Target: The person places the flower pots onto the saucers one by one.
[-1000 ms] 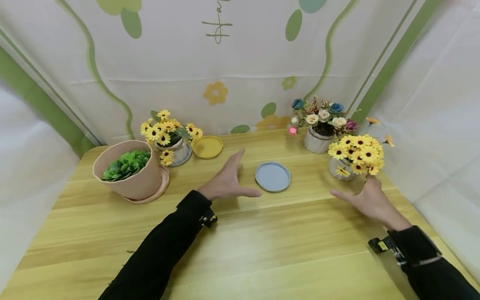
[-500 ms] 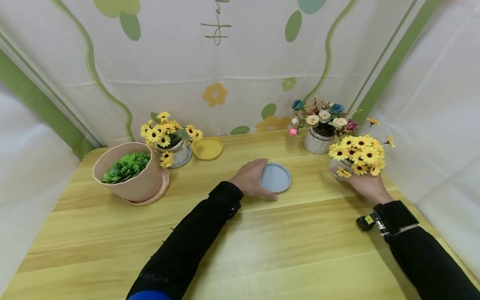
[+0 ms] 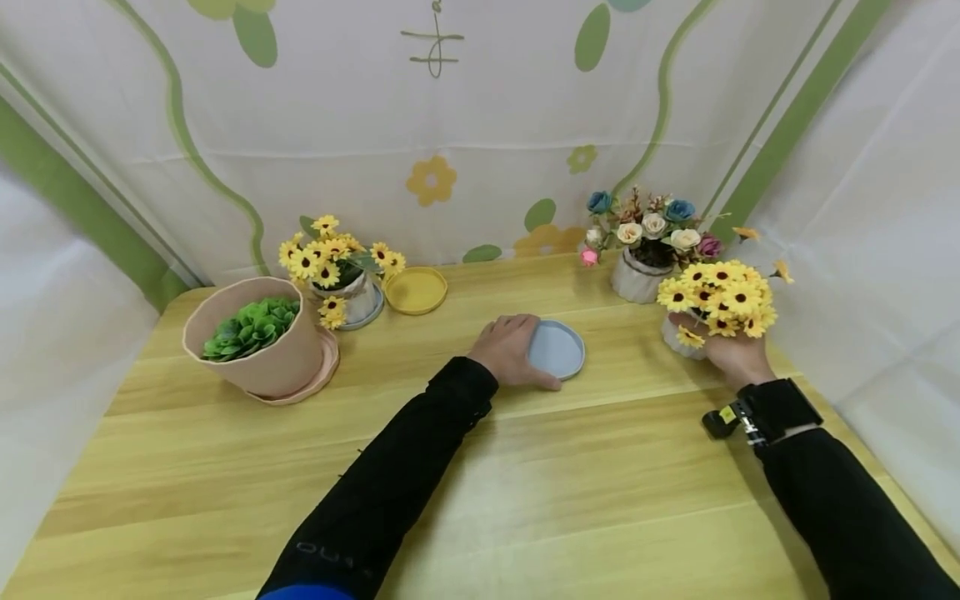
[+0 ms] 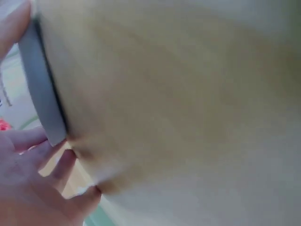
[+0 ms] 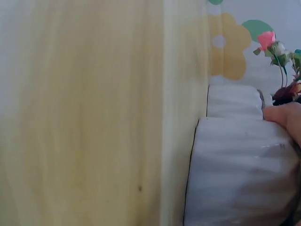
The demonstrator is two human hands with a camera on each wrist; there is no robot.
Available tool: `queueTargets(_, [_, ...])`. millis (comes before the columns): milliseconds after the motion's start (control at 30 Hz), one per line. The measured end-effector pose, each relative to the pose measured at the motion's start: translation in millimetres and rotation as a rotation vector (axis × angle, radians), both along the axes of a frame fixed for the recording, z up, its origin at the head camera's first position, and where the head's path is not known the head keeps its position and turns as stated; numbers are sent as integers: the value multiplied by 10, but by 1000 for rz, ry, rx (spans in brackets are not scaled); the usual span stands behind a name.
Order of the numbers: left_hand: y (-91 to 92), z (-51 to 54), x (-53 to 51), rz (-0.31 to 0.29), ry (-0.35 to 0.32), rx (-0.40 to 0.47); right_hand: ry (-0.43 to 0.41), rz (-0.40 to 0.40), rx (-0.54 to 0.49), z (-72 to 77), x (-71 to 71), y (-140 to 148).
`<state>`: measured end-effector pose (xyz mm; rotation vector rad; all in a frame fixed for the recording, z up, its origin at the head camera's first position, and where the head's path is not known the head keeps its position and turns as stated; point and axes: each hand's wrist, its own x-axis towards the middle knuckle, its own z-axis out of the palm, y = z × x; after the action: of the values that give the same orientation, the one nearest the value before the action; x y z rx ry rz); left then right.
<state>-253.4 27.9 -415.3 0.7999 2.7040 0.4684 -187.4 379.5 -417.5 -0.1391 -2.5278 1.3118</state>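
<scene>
Saucer (image 3: 558, 350) of pale grey-blue colour lies near the middle of the wooden table (image 3: 570, 475). It is round and shallow, with a low raised rim around a flat, smooth inside; in the left wrist view its side shows as a plain grey band. The person's left hand (image 3: 506, 348) grips it from the left, with the thumb and the fingers touching the rim at separate places.

Farther to the right, a small white pot (image 3: 678, 340) stands upright on the table. Its wall is glossy with soft ridges, and a thin dark line follows the bottom edge. Yellow flowers (image 3: 723, 296) with dark centres make a dense bunch on top, wider than the pot, and they cover its upper part. The right hand (image 3: 738, 354) is clasped on this pot, with the thumb near the upper rim; the other fingers are hidden, so one cannot tell how they lie.

Just behind it stands another white pot (image 3: 636, 282), which carries blue, cream and pink roses (image 3: 652, 225).
</scene>
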Motion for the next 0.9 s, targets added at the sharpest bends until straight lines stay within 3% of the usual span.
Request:
queueTargets(200, [-6, 51, 11, -12, -20, 25, 5, -21, 16, 17, 0, -16])
queueTargets(333, [-36, 60, 4, -27, -20, 27, 25, -8, -27, 31, -22, -59])
queueTargets(500, [-107, 82, 25, -59, -4, 73, 74, 68, -142, 73, -45, -132])
queueTargets(600, [-176, 88, 62, -73, 0, 105, 84, 95, -180, 81, -57, -159])
queueTargets(833, [-342, 87, 198, -98, -19, 121, 78, 69, -71, 15, -63, -94])
queueTargets(900, [-376, 88, 235, -112, -22, 129, 63, 69, -121, 1, -48, -59])
